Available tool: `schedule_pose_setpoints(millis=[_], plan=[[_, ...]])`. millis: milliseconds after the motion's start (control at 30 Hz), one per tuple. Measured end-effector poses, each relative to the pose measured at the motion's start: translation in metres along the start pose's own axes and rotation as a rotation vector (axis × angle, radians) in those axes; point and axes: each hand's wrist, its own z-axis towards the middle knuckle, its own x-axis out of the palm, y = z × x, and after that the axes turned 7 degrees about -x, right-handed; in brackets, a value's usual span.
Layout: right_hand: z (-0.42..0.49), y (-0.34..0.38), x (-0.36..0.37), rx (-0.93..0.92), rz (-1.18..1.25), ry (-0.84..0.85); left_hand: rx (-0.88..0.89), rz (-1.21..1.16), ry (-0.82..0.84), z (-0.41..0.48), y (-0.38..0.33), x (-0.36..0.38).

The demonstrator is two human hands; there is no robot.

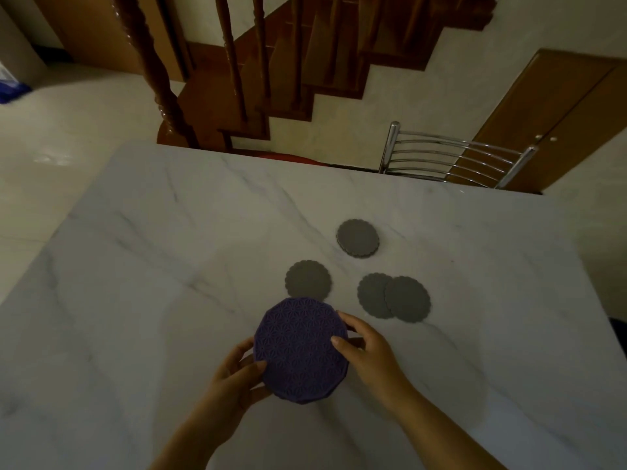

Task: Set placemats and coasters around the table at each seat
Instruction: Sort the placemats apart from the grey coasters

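A stack of round purple patterned placemats [300, 349] is held between both hands just above the marble table [135, 266]. My left hand [234, 378] grips its left edge, thumb on top. My right hand [364, 351] grips its right edge, thumb on the pattern. Beyond the stack lie grey scalloped coasters: one [307, 278] touching the stack's far edge, a small pile [358, 237] farther back, and two overlapping ones [393, 295] to the right.
A chrome chair back [454, 157] stands at the table's far right edge. A wooden staircase [271, 72] with a twisted post rises behind the table. A brown cabinet [559, 113] is at the far right.
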Motion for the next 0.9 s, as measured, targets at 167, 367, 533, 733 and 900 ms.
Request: schedule_pose_setpoints(millis=[167,367,533,733,900], plan=[[0.002,-0.006,0.004,0.017,0.032,0.018,-0.005,-0.027,-0.008,-0.003,-0.001,-0.003],[0.038,-0.007,-0.004,0.112,-0.114,-0.016,-0.003,-0.086,-0.04,-0.007,-0.003,-0.02],[0.109,0.006,-0.002,-0.018,-0.647,-0.006,0.023,-0.124,-0.093,-0.008,-0.004,-0.029],[0.157,0.013,0.013,0.056,-0.981,0.079,0.02,-0.159,-0.129,-0.009,-0.012,-0.042],[0.16,0.007,0.015,0.045,-0.966,0.061,0.013,-0.213,-0.129,-0.004,-0.015,-0.049]])
